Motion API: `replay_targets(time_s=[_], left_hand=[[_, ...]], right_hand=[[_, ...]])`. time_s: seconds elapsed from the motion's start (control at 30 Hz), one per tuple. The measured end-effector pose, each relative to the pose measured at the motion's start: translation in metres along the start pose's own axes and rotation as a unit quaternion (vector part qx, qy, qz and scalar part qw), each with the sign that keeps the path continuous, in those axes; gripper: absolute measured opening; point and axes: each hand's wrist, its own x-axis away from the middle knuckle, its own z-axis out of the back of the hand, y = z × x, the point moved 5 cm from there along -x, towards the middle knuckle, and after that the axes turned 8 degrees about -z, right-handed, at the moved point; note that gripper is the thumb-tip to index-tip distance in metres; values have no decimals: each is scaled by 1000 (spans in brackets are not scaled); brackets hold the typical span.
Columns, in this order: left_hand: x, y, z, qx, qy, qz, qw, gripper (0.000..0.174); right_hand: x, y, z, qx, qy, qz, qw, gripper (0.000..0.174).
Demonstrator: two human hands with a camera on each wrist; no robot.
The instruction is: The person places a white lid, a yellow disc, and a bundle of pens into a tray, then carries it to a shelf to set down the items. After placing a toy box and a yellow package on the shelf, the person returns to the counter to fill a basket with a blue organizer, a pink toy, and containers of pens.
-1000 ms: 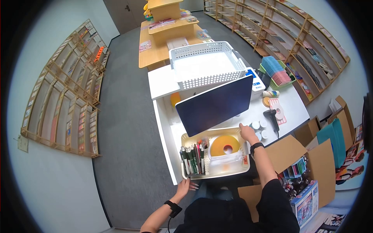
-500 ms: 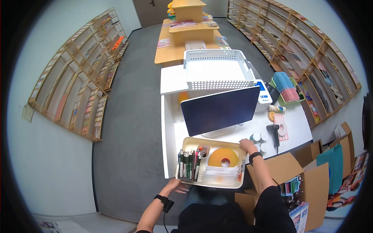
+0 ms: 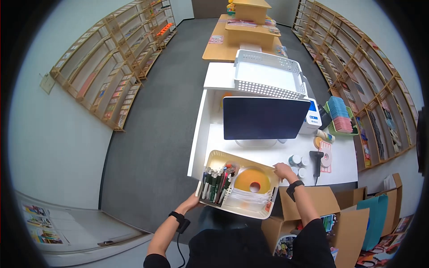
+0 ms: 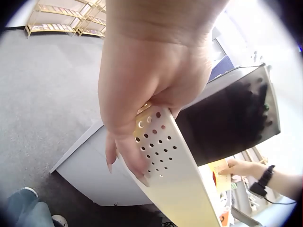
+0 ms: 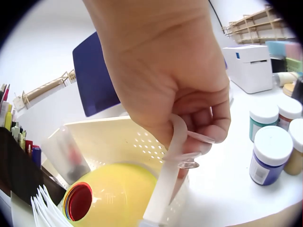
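Observation:
Both hands hold a cream perforated basket (image 3: 218,156) at the near edge of the white desk. My left hand (image 3: 191,202) grips its left end, with fingers curled over the perforated wall (image 4: 163,156) in the left wrist view. On the opposite side, my right hand (image 3: 282,171) pinches the rim, thumb inside and fingers outside. The basket contains several upright pens (image 3: 214,185) in a dark holder, a yellow dome-shaped thing (image 5: 120,189) with a round opening, white strips (image 3: 248,198) and a clear cup (image 5: 71,158).
A monitor (image 3: 266,118) stands behind the basket, with a white perforated tray (image 3: 270,89) beyond it. Several white-lidded jars (image 5: 272,146), a handheld scanner (image 3: 316,163) and a white printer (image 5: 248,68) are at the right. An open cardboard box (image 3: 313,201) sits beside the right arm.
The basket has shifted toward the person and left, its left end now out past the desk edge. My left hand went from spread fingers at the corner to gripping that end. The head view turned.

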Motion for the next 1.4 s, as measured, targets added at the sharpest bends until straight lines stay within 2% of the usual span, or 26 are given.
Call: replay_targets(time_s=[0.07,0.13,0.2,0.27,0.33,0.4,0.47,0.53,0.6,0.63,0.67,0.73,0.77,0.8,0.9,0.97,1.0,1.07,1.1,1.13,1.2,1.27,1.3,1.33,1.4], left_hand=[[13,-5,3,9,-17,1,1000,54],[24,-12,10,5,-11,12,1000,55],[31,-15,14,26,-43,7,999,56],[41,-7,16,15,-76,2,997,55],[43,-5,19,16,-96,-5,995,55],[41,-9,25,29,-159,2,987,59],[44,-6,34,-21,-161,-17,987,52],[45,-14,49,-31,-180,27,983,50],[46,-24,69,-101,-261,21,960,63],[55,-21,74,-101,-260,44,959,60],[60,-20,80,-100,-256,64,959,57],[72,-16,97,-127,-276,70,950,60],[78,-15,102,-113,-278,86,950,64],[72,-31,117,-120,-274,84,950,79],[72,-57,154,-143,-300,90,939,80],[79,-60,177,-146,-309,66,938,67],[83,-58,186,-148,-312,69,936,67],[97,-53,207,-128,-285,84,946,57],[106,-48,217,-142,-281,67,947,61],[111,-48,232,-124,-271,93,950,56],[127,-39,258,-128,-245,86,957,57],[148,-26,282,-131,-210,75,966,57],[155,-22,297,-104,-177,88,975,57],[161,-21,314,-76,-144,102,981,57],[176,-23,349,-53,-107,102,988,57]], right_hand=[[13,-7,10,-21,-71,-37,997,25],[18,-10,10,-26,-80,-37,996,24],[22,-11,4,41,-63,-6,997,26],[41,-13,5,37,-121,-28,992,31],[59,-16,0,89,-131,-8,987,33],[80,-13,-6,99,-154,-38,982,34],[106,-21,-9,110,-158,-57,980,30],[130,-24,-25,-20,-185,-153,971,24],[164,-30,-49,-145,-210,-264,930,20],[183,-48,-49,-130,-194,-266,935,19],[192,-47,-69,-169,-196,-279,925,19],[216,-71,-89,-176,-254,-293,905,19],[228,-83,-98,-218,-251,-314,889,20],[234,-84,-123,-275,-229,-315,879,22],[246,-107,-160,-238,-247,-336,877,22],[246,-129,-180,-285,-243,-339,863,22],[251,-161,-157,-259,-255,-331,871,22],[241,-191,-156,-257,-271,-317,872,24],[230,-204,-155,-239,-263,-285,890,25],[218,-221,-151,-195,-246,-239,919,25],[200,-256,-142,-235,-273,-239,902,28],[168,-281,-149,-215,-266,-191,920,32],[146,-293,-157,-148,-233,-146,950,35],[134,-313,-151,-110,-250,-129,953,36],[113,-353,-137,-93,-228,-97,964,37]])
